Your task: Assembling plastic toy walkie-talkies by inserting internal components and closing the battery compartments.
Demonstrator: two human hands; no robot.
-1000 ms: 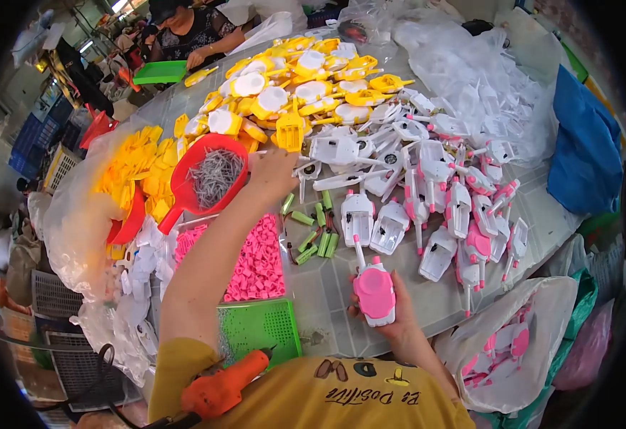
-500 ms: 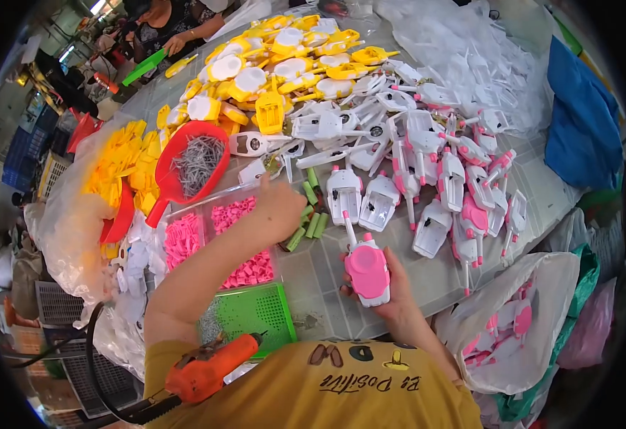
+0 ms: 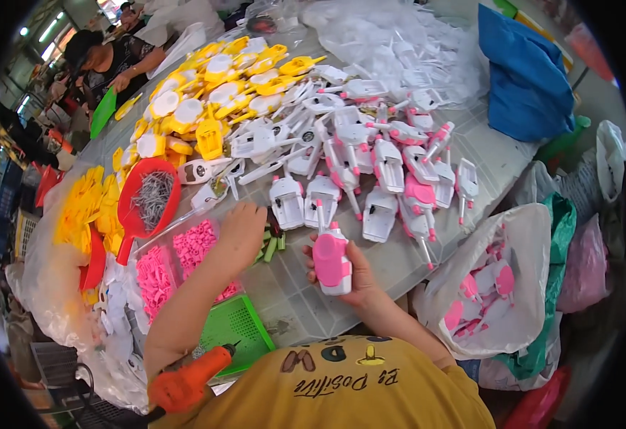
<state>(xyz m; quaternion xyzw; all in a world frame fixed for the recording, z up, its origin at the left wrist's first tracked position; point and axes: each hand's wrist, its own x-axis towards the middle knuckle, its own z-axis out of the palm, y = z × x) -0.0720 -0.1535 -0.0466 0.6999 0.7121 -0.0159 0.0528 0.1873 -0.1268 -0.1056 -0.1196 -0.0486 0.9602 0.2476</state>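
In my right hand [image 3: 356, 275] is a toy walkie-talkie [image 3: 333, 261], white with a pink front and an upright antenna. My fingers and thumb wrap round its sides. Farther left, my left hand [image 3: 243, 227] is lowered to the table, back up, with its fingertips hidden. Right beside it lie several short green cylinders [image 3: 270, 250], partly covered by the hand. White half shells [image 3: 286, 202] of walkie-talkies, with pink details, lie just beyond both hands. An orange power screwdriver [image 3: 190, 379] rests at my left side against my shirt.
A red scoop [image 3: 125, 207] holds screws. Trays of pink parts [image 3: 157, 275] and a green basket [image 3: 234, 336] stand near my left forearm. Yellow-and-white shells [image 3: 191, 107] heap beyond. An open bag [image 3: 442, 336] of pink-and-white pieces is at right. A person [image 3: 116, 64] works far left.
The view has shifted, so the table contents sit farther left in it. My left hand has drawn back a little, its fingers now bent down. My right hand still holds the toy walkie-talkie.
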